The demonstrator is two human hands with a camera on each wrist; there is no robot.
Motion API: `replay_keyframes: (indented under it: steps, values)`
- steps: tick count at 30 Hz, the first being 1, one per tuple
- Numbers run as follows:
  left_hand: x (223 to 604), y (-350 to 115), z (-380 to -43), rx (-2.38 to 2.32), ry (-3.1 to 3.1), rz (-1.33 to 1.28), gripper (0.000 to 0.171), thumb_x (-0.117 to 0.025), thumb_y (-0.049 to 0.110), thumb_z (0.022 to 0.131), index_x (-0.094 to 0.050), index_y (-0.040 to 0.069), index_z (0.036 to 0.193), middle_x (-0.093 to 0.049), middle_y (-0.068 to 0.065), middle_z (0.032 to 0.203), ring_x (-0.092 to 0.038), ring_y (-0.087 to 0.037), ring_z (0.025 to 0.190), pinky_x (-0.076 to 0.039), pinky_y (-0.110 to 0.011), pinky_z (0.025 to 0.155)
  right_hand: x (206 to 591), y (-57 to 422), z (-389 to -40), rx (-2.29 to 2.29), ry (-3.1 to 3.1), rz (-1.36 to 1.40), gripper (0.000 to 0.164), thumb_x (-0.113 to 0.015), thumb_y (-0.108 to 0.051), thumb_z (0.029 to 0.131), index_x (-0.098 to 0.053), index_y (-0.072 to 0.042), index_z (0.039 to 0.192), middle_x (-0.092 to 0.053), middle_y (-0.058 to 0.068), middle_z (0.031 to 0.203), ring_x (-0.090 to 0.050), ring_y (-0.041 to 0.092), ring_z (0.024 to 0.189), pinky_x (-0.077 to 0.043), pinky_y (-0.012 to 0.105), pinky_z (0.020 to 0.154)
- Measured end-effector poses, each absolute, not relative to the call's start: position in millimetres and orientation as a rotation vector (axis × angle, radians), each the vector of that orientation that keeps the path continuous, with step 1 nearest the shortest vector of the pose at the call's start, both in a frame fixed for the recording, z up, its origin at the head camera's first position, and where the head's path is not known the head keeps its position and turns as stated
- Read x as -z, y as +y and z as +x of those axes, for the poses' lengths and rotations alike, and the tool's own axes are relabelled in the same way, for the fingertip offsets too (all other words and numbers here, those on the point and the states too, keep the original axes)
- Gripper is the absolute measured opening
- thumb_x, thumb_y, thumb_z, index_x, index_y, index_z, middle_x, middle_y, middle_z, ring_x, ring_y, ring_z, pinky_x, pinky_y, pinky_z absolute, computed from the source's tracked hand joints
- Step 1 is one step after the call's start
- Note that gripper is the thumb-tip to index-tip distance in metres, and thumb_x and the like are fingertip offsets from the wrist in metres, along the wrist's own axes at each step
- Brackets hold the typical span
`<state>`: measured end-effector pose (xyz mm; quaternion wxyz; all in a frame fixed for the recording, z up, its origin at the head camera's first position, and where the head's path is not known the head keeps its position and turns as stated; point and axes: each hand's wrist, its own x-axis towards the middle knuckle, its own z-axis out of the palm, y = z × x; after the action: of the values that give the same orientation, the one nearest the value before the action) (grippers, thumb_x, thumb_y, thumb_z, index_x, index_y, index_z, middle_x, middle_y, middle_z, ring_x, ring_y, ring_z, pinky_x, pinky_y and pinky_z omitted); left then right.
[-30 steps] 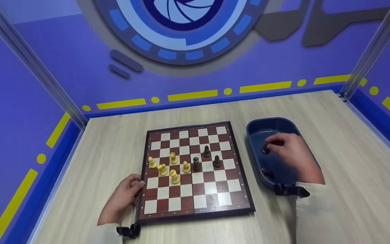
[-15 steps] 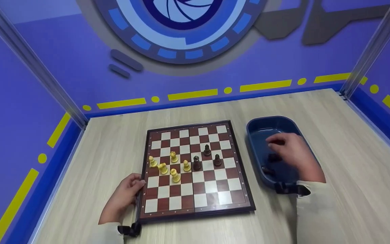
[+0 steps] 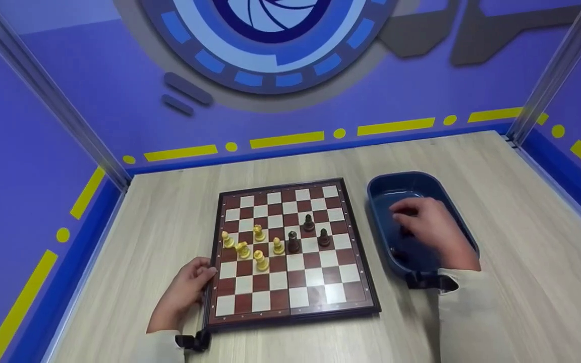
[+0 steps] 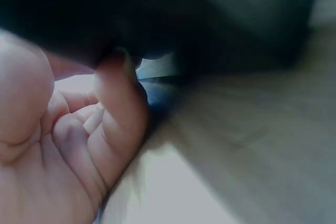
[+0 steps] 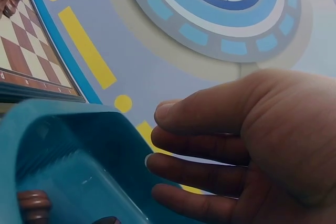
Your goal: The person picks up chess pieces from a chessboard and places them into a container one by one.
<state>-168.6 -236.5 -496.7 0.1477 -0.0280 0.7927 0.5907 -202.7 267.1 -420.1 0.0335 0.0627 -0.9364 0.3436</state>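
Note:
A brown-and-white chessboard (image 3: 331, 276) lies on the table. Its left edge is held by my left hand (image 3: 184, 287); in the left wrist view the fingers (image 4: 118, 100) curl up at the dark underside. Cream chess pieces (image 3: 261, 262) stand on the left half of the board, and dark chess pieces (image 3: 293, 243) on the right half. To the right, my right hand (image 3: 434, 229) hovers over a blue basin (image 3: 406, 183) with its fingers loosely extended and nothing between them. Inside the basin, a brown chess piece (image 5: 34, 206) shows in the right wrist view, with another partly visible.
Wooden tabletop (image 3: 174, 217) surrounds the board and basin. A purple-blue printed wall (image 3: 290, 121) rises behind, with side panels at left and right. Metal corner posts (image 3: 63, 101) frame the table.
My right hand pinched a dark chess piece over the basin a second ago; it has let go and the piece is down in the basin. My left hand stays on the board's edge.

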Motion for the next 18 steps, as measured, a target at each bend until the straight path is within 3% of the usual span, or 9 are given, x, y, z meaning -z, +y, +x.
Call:
replay_keyframes:
  steps: [9,18]
  values:
    - [496.5,-234.9,-169.9,-1.7,2.278,-0.126,0.026,-0.049,0.012,0.101,-0.046,-0.003,0.121,-0.063,0.001,0.079,-0.053,-0.008,0.056,-0.041,-0.022,0.042,417.3,260.4,-202.5,-1.105,-2.878,0.229,0.019,-0.065,-0.017,0.092,-0.071,-0.01,0.109,-0.07,0.009,0.105,-0.063,0.016,0.075,-0.05,0.031,0.07]
    - [496.0,-235.4,-169.1,-1.708,2.265,-0.123,0.028,-0.049,0.013,0.101,-0.045,-0.004,0.123,-0.06,0.001,0.078,-0.052,-0.008,0.056,-0.042,-0.023,0.043,417.5,252.3,-201.8,-1.143,-2.863,0.247,0.02,-0.066,-0.018,0.092,-0.071,-0.011,0.11,-0.07,0.01,0.106,-0.062,0.019,0.081,-0.05,0.031,0.067]
